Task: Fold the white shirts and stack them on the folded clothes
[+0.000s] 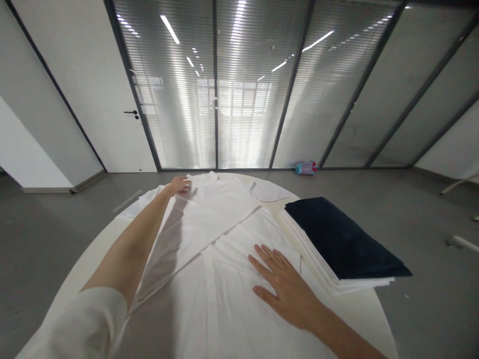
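Note:
A white button-up shirt (220,249) lies spread over the table, its collar towards the far edge. One side is folded across its body along a slanting edge, and a button strip runs down the lower middle. My left hand (180,185) reaches to the far left shoulder of the shirt, fingers stretched out over the cloth near the collar. Flat on the right part of the shirt front rests my right hand (282,286), fingers spread and holding nothing. A shirt sleeve (271,191) sticks out at the far right.
A round white table (80,267) carries the shirt. At its right lies a stack of folded white cloth (318,257) with a dark navy folded piece (344,239) on top, overhanging the edge. A blue and red bundle (306,168) sits on the floor by the glass partition.

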Demonstrator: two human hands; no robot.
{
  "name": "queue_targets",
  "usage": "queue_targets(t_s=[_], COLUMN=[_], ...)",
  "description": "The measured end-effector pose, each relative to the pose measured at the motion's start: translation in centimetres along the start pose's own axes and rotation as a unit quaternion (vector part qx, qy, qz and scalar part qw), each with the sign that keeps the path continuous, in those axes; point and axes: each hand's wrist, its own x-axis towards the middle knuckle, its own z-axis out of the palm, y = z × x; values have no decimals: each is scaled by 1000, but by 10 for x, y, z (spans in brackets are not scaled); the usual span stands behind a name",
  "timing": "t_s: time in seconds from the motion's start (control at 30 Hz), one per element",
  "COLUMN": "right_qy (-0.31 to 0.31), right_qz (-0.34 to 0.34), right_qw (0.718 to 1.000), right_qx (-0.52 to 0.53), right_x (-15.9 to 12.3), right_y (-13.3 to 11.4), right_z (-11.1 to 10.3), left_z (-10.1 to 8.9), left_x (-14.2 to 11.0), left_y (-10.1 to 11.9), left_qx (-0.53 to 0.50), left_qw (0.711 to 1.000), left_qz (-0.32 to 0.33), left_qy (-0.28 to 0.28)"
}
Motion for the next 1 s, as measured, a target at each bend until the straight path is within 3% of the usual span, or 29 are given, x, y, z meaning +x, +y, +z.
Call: queue_targets(t_s=[0.3, 0.5, 0.77, 0.9, 1.0], right_qy=[6, 10, 5, 2, 2], right_qz=[-3, 1, 2, 3, 1], right_qw=[1000, 1000, 1000, 1000, 1000], right_qx=[5, 8, 5, 2, 3], right_x=[1, 2, 2, 2, 2], right_y=[0, 1, 2, 2, 3], right_z=[1, 1, 1, 2, 2], left_z=[13, 16, -7, -2, 14], left_x=[11, 7, -12, -17, -17], left_y=[-14, -16, -24, -19, -6], left_qx=[-25, 36, 176, 262, 306], left_qw=[996, 996, 971, 947, 928], left_qz=[17, 66, 164, 173, 184], left_qy=[79, 52, 11, 68, 111])
